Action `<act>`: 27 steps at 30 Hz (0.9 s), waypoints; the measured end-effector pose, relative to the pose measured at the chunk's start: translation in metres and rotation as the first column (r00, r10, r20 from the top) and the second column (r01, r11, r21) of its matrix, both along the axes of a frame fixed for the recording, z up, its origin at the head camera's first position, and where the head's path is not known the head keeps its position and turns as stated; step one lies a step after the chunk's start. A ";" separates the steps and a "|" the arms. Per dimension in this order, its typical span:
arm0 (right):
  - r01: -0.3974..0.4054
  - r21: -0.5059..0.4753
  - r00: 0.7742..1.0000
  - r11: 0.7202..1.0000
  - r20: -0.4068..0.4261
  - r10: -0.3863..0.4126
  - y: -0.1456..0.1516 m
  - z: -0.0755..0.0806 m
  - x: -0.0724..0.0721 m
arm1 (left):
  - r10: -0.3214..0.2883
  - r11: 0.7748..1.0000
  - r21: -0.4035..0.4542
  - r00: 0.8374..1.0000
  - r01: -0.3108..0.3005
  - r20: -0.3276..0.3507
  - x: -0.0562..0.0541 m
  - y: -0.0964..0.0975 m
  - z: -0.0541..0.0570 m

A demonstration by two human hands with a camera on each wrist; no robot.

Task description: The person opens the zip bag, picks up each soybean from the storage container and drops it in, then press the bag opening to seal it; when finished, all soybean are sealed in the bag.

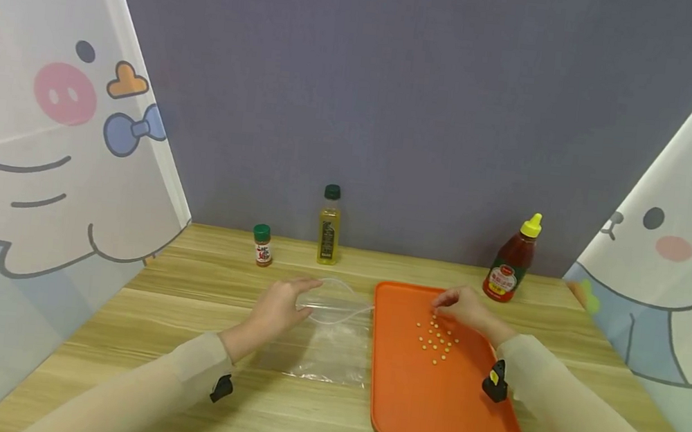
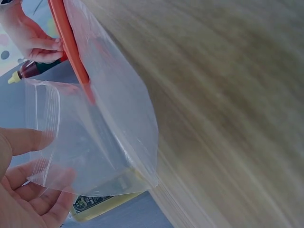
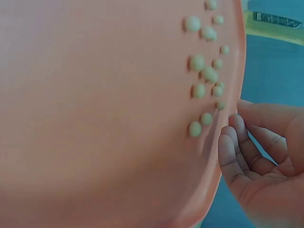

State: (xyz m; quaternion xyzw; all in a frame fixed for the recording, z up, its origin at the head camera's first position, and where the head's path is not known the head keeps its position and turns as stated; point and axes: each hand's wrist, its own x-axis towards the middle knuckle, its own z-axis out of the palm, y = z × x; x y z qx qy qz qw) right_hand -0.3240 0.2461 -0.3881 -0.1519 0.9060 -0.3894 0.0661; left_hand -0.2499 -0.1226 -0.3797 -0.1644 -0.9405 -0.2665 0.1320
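Nearest are the pale sleeves (image 1: 578,405); then the orange tray (image 1: 433,412), whose rim probably stops the small balls (image 1: 442,341) from rolling away. Beside its left edge, the left hand (image 1: 274,308) grips the clear bag (image 1: 333,354) by its mouth, seemingly so that it gapes. The right hand's (image 1: 467,309) fingertips are close together just beyond the balls, toward the tray's far edge; whether they pinch one, I cannot tell.

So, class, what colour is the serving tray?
The serving tray is bright orange, seen best in the head view.

Both beige-sleeved arms (image 1: 560,396) stretch forward! The bare left hand (image 1: 276,309) parts thumb (image 2: 21,141) from fingers (image 2: 58,208), while the bare right hand (image 1: 465,309) bunches its bent fingertips (image 3: 228,137) together.
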 end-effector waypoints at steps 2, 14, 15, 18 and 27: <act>0.005 -0.004 0.999 1.000 0.033 -0.005 0.002 -0.003 -0.002 | -0.004 1.000 0.002 1.000 0.004 -0.003 0.000 0.000 0.000; 0.021 0.063 0.997 0.998 0.067 -0.025 0.004 -0.006 -0.002 | 0.005 1.000 0.012 1.000 -0.004 -0.011 0.001 -0.001 -0.002; 0.016 0.062 0.998 0.998 0.067 -0.021 0.004 -0.006 -0.002 | 0.006 1.000 0.010 1.000 -0.006 -0.016 0.001 -0.001 -0.002; 0.005 0.069 0.998 0.998 0.064 -0.009 0.004 -0.006 -0.002 | 0.008 1.000 0.008 1.000 -0.008 -0.014 0.001 -0.001 -0.002; 0.011 0.085 0.999 0.996 0.038 -0.014 0.003 -0.009 -0.002 | 0.014 1.000 -0.010 1.000 -0.014 -0.006 0.001 -0.003 0.000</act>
